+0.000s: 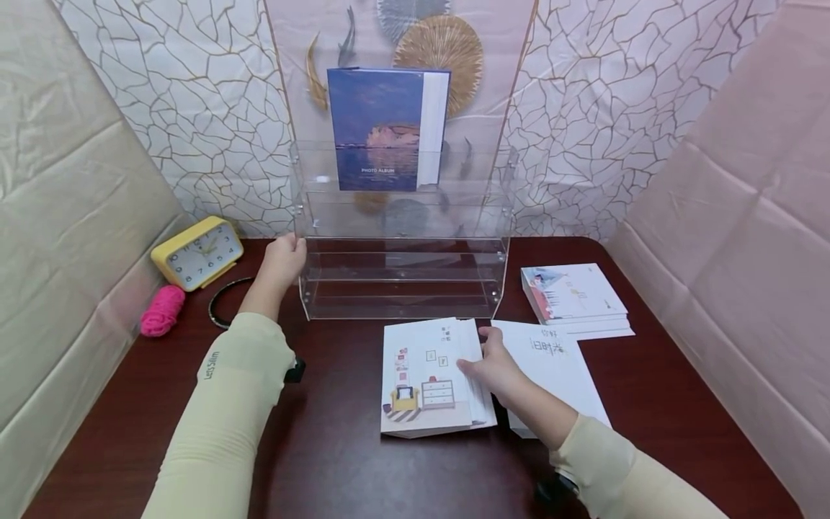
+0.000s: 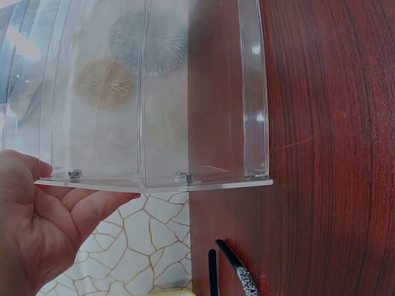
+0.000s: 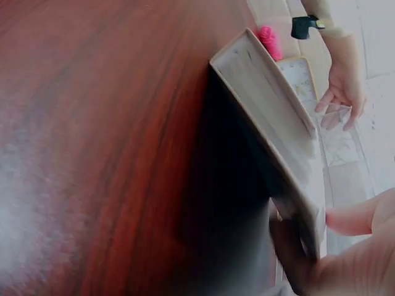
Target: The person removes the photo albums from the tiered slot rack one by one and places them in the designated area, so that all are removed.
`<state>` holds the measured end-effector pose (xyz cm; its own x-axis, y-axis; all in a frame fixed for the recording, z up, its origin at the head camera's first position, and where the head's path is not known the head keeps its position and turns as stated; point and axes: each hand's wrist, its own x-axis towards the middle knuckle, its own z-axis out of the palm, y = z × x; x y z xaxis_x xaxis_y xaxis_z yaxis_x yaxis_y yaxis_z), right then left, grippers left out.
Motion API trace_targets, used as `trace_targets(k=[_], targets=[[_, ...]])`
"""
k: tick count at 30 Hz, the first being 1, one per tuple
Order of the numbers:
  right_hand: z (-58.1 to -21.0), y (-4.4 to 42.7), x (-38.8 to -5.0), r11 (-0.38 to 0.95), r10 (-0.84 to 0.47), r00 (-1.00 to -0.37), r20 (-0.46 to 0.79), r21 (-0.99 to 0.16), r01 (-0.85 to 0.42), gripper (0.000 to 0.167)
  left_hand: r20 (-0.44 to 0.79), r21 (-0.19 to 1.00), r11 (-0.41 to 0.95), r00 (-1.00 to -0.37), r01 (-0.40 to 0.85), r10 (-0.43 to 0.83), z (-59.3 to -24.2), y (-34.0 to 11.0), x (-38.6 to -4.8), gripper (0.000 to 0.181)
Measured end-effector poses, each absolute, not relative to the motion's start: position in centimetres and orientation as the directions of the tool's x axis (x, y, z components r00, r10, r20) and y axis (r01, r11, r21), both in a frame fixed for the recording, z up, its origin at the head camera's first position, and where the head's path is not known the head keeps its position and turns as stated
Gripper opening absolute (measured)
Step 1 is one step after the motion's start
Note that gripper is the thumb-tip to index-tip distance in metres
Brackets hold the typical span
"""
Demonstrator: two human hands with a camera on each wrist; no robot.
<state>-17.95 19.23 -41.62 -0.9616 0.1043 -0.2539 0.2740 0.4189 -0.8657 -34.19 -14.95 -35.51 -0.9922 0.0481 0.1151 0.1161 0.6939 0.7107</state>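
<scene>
Far left, a pink yarn bundle (image 1: 162,311) lies just beside a yellow clock (image 1: 199,254), with a black hoop (image 1: 212,306) to their right. The left hand (image 1: 282,259) is clamped on the left side panel of the clear rack (image 1: 402,274), thumb on one face, fingers on the other. A blue photo album (image 1: 376,130) stands high in the rack. Nearer, the right hand (image 1: 499,367) pinches the right edge of an illustrated white album (image 1: 421,382), thumb on top, fingers underneath. Right of it lie a second white album (image 1: 551,367) and, farther, a white stack (image 1: 577,295).
</scene>
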Motion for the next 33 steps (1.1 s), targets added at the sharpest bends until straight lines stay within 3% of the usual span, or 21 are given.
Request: trace_targets(k=[8, 17, 22, 25, 29, 33], targets=[[-41.9, 18.7, -17.2, 0.598, 0.022, -0.982, -0.185, -0.785, 0.162, 0.075, 0.092, 0.704, 0.703, -0.995, 0.099, 0.048, -35.6, -15.1, -34.3, 0.032], [-42.2, 18.6, -17.4, 0.608, -0.045, -0.969, -0.243, -0.776, 0.166, 0.069, 0.077, 0.730, 0.677, -0.996, 0.093, 0.054, -35.6, -15.0, -34.3, 0.033], [-41.8, 18.7, -17.8, 0.629, -0.060, -0.976, -0.208, -0.767, 0.125, 0.064, 0.080, 0.737, 0.669, -0.995, 0.096, 0.055, -35.6, -15.0, -34.4, 0.033], [-40.2, 18.9, -18.8, 0.631, -0.091, -0.990, -0.111, -0.775, 0.029, 0.060, 0.090, 0.728, 0.678, -0.994, 0.103, 0.054, -35.7, -15.0, -34.5, 0.032], [-35.1, 19.5, -21.7, 0.576, -0.083, -0.992, 0.094, -0.808, -0.125, 0.053, 0.096, 0.719, 0.686, -0.994, 0.110, 0.059, -35.6, -15.0, -34.4, 0.031], [-28.1, 20.0, -25.7, 0.481, -0.016, -0.934, 0.356, -0.817, -0.319, 0.055, 0.101, 0.713, 0.691, -0.993, 0.116, 0.063, -35.6, -15.0, -34.5, 0.030]])
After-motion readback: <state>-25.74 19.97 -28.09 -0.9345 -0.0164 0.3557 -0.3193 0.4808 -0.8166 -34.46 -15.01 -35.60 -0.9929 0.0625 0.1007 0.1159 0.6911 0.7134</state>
